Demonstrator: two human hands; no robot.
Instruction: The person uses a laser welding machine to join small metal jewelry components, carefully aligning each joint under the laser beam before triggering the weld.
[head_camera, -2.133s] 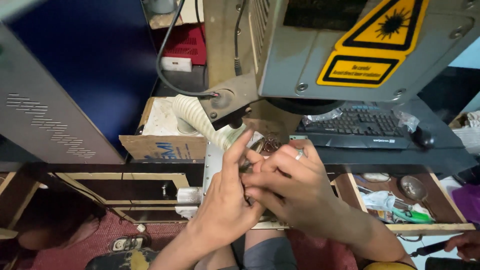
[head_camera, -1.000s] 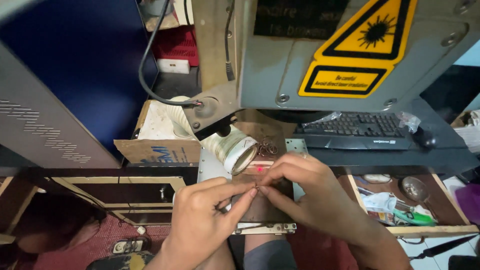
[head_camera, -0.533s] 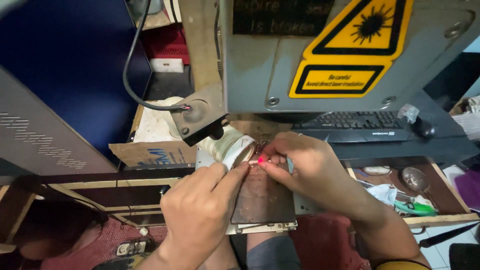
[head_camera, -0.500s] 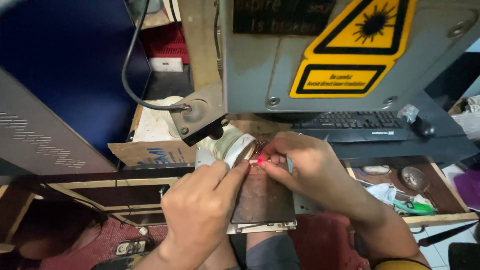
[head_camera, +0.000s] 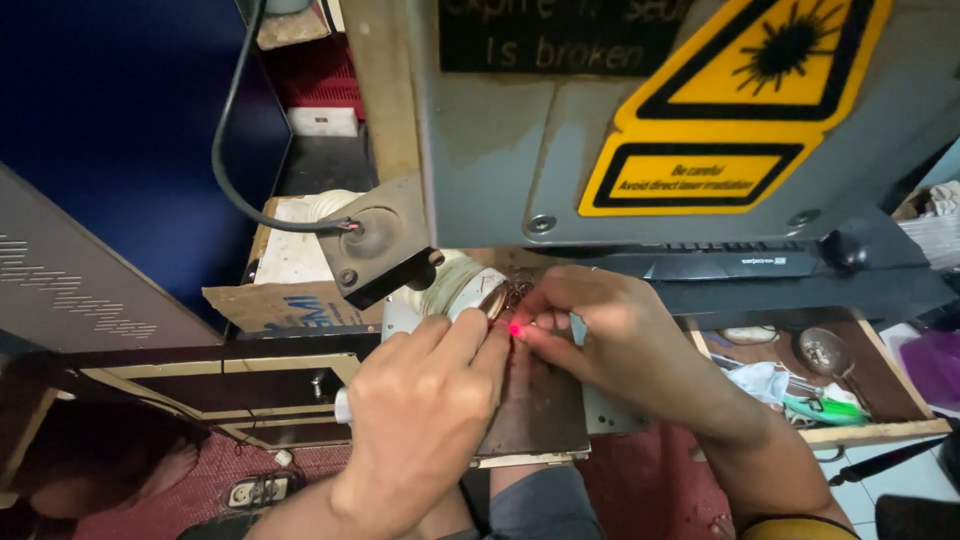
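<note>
Both hands meet under the grey laser machine head (head_camera: 640, 120). My left hand (head_camera: 425, 420) and my right hand (head_camera: 610, 340) pinch a small metal piece (head_camera: 512, 318) between their fingertips. A red light spot glows on it. The piece is mostly hidden by the fingers. Beneath them lies a dark metal work plate (head_camera: 540, 415). A round white hose end (head_camera: 462, 290) sits just behind the fingertips.
A black cable (head_camera: 235, 150) runs to a grey bracket (head_camera: 385, 245). A cardboard box (head_camera: 285, 290) stands at the left. A black keyboard (head_camera: 740, 262) lies behind my right hand. A wooden tray (head_camera: 880, 375) of small tools sits at the right.
The view has closed in under the machine head. My hands have moved up and forward to the hose end, and the red light spot now glows at my fingertips.
</note>
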